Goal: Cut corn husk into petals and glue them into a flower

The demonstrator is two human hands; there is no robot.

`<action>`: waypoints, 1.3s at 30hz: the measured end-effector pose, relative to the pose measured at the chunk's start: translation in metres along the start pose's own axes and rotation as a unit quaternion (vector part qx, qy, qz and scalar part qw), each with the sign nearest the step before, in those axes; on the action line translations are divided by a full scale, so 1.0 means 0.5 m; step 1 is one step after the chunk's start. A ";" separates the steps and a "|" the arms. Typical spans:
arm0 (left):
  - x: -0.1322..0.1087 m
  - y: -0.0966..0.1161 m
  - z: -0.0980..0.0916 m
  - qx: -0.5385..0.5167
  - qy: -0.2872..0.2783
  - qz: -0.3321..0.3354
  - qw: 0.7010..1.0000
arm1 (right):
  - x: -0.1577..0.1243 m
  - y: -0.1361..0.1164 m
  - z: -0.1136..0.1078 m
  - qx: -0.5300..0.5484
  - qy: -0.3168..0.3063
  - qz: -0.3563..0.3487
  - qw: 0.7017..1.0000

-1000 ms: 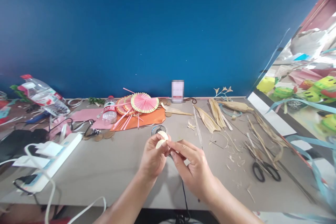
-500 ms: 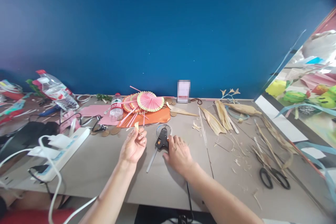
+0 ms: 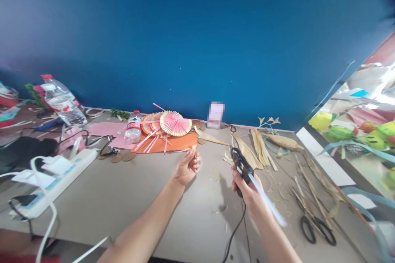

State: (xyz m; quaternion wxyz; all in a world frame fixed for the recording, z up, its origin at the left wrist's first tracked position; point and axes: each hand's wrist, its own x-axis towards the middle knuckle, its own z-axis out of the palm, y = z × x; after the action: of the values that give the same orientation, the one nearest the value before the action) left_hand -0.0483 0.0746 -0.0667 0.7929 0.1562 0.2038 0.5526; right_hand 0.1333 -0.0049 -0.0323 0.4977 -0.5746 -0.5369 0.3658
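Note:
In my right hand [image 3: 247, 187] is a black hot glue gun [image 3: 242, 163], raised off the table, its nozzle toward the wall. A pale glue stick [image 3: 267, 201] juts from its back end, blurred, and its cord hangs down below. My left hand [image 3: 187, 167] pinches a small piece of pale dried husk [image 3: 194, 149] between thumb and fingers, near the orange paper [image 3: 185, 143]. The two hands are apart. Behind the glue gun lie dried corn husks [image 3: 247, 152].
Pink paper fans [image 3: 175, 123] lie on the orange paper beside a small bottle [image 3: 133, 127]. A white power strip [image 3: 64, 181] stands on the left. Black-handled scissors [image 3: 317, 230] and husk scraps are at the right. A blue wall [image 3: 197, 41] closes the back.
My right hand has lifted the glue gun off the table and carried it right, turning it. My left hand, still pinching the husk piece, has moved right.

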 end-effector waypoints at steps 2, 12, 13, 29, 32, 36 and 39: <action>0.005 -0.029 -0.002 0.003 -0.011 -0.020 1.000 | -0.025 -0.011 -0.005 0.027 -0.026 0.012 0.999; -0.009 -0.063 -0.031 0.041 -0.035 -0.059 0.997 | -0.049 -0.017 0.038 -0.029 -0.092 0.019 0.995; -0.009 -0.062 -0.030 0.041 -0.035 -0.057 0.997 | -0.048 -0.016 0.041 -0.034 -0.085 0.021 0.996; -0.008 -0.056 -0.024 0.051 -0.054 -0.039 0.996 | -0.035 -0.033 0.043 -0.114 -0.154 0.001 0.981; -0.009 -0.056 -0.025 0.055 -0.052 -0.039 0.996 | -0.036 -0.035 0.045 -0.138 -0.159 -0.023 0.977; -0.010 -0.053 -0.025 0.057 -0.042 -0.036 0.997 | -0.038 -0.030 0.051 -0.182 -0.130 -0.062 0.973; -0.012 -0.050 -0.020 0.060 -0.059 -0.034 0.996 | -0.041 -0.033 0.052 -0.201 -0.126 -0.063 0.969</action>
State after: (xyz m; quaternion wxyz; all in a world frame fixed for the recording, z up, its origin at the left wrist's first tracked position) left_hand -0.0350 0.0608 -0.0864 0.8113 0.2285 0.1944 0.5018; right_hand 0.1008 -0.0217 -0.0247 0.3222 -0.5771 -0.6933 0.2873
